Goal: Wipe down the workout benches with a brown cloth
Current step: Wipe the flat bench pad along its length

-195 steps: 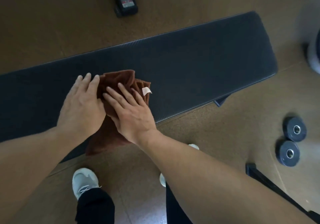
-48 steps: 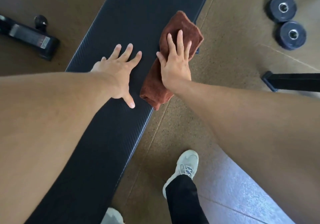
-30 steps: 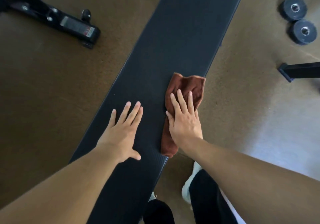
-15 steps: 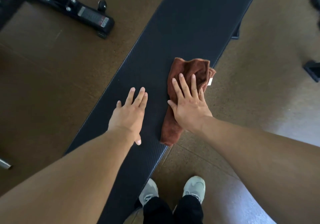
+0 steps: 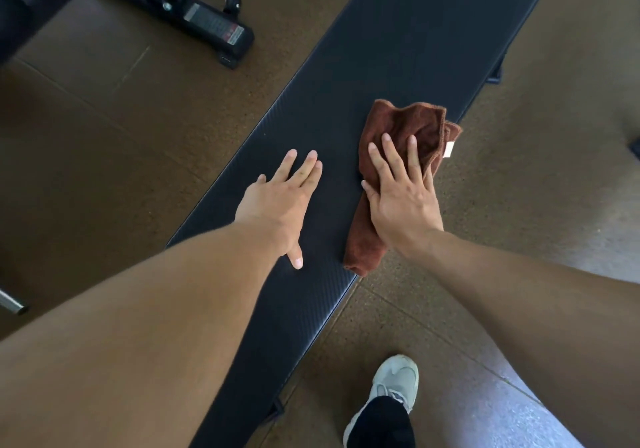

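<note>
**Cloth pressed flat along the bench's right edge, mid-wipe**

The right hand (image 5: 403, 193) lay flat on the brown cloth (image 5: 398, 170), fingers straight and spread, pressing it down rather than gripping it. The cloth sat bunched on the right side of the black bench pad (image 5: 398, 49), with its near end and a small white tag (image 5: 449, 149) hanging just over the pad's right edge. The left hand (image 5: 280, 201) rested open on the bare pad just to the left, fingers straight, apparently as a brace.

The step in hand looked like wiping the pad lengthwise. The far stretch of the pad lay beyond the cloth, so the next move probably called for sliding the cloth farther along under steady palm pressure, keeping it from slipping off the edge. A white shoe (image 5: 394, 383) stood on the brown floor (image 5: 104, 136) near the bench; another machine's black base (image 5: 207, 28) lay far left.
</note>
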The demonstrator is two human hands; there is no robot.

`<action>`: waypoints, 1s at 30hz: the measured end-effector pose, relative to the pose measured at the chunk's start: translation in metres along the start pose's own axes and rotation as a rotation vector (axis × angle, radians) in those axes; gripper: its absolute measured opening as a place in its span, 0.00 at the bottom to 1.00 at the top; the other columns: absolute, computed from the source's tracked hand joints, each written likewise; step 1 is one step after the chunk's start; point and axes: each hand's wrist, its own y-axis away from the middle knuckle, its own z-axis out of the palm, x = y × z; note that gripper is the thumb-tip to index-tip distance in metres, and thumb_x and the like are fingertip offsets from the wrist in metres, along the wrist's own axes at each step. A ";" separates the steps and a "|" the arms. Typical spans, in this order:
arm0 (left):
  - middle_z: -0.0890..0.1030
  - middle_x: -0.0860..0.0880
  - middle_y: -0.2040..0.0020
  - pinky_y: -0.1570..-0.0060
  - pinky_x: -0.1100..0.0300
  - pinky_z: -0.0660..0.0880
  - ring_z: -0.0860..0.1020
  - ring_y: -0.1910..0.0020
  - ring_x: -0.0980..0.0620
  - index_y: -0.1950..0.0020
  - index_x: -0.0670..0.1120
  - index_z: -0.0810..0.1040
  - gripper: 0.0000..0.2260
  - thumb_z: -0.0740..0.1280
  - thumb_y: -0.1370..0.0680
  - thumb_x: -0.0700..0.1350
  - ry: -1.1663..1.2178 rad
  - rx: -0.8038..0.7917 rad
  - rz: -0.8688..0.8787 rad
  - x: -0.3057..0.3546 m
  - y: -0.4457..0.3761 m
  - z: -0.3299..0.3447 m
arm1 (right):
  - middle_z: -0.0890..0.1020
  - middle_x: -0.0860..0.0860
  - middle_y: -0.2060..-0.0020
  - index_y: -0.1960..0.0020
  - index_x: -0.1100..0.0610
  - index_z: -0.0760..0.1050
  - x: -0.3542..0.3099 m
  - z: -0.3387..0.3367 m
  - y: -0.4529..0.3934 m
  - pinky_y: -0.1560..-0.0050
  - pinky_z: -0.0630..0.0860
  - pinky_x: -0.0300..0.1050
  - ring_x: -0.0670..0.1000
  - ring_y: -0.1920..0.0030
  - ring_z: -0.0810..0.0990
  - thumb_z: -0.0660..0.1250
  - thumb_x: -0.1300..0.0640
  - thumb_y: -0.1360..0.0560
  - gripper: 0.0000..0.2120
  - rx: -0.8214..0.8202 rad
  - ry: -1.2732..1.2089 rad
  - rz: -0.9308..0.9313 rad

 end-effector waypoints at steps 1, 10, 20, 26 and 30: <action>0.28 0.55 0.21 0.24 0.44 0.59 0.34 0.20 0.48 0.19 0.49 0.32 0.72 0.83 0.43 0.63 0.013 0.008 0.007 -0.001 0.000 0.001 | 0.45 0.45 0.15 0.15 0.48 0.45 -0.004 0.001 0.003 0.17 0.42 0.58 0.56 0.16 0.36 0.47 0.43 0.13 0.29 0.005 -0.018 0.009; 0.40 0.52 0.17 0.22 0.40 0.54 0.40 0.18 0.47 0.17 0.50 0.43 0.44 0.68 0.22 0.60 0.202 0.168 0.125 -0.021 0.050 0.058 | 0.50 0.44 0.16 0.15 0.46 0.52 -0.081 0.048 0.092 0.18 0.48 0.57 0.54 0.16 0.40 0.52 0.43 0.13 0.28 0.054 -0.112 0.149; 0.41 0.53 0.17 0.21 0.41 0.47 0.39 0.19 0.47 0.18 0.51 0.40 0.31 0.49 0.16 0.59 -0.005 0.243 0.404 -0.103 0.163 0.195 | 0.49 0.42 0.16 0.16 0.44 0.51 -0.194 0.128 0.220 0.18 0.48 0.57 0.52 0.16 0.38 0.50 0.42 0.14 0.28 0.015 -0.112 0.256; 0.40 0.53 0.17 0.21 0.40 0.45 0.37 0.19 0.46 0.17 0.51 0.41 0.30 0.50 0.15 0.59 -0.012 0.225 0.405 -0.101 0.156 0.196 | 0.47 0.43 0.16 0.15 0.45 0.47 -0.179 0.115 0.212 0.18 0.48 0.56 0.52 0.16 0.39 0.49 0.39 0.15 0.31 -0.067 -0.028 0.145; 0.40 0.52 0.17 0.21 0.41 0.45 0.37 0.19 0.46 0.18 0.51 0.40 0.31 0.49 0.15 0.60 -0.041 0.245 0.424 -0.103 0.154 0.199 | 0.42 0.40 0.16 0.15 0.42 0.43 -0.158 0.094 0.183 0.17 0.44 0.57 0.51 0.17 0.36 0.49 0.35 0.16 0.33 -0.132 0.012 0.072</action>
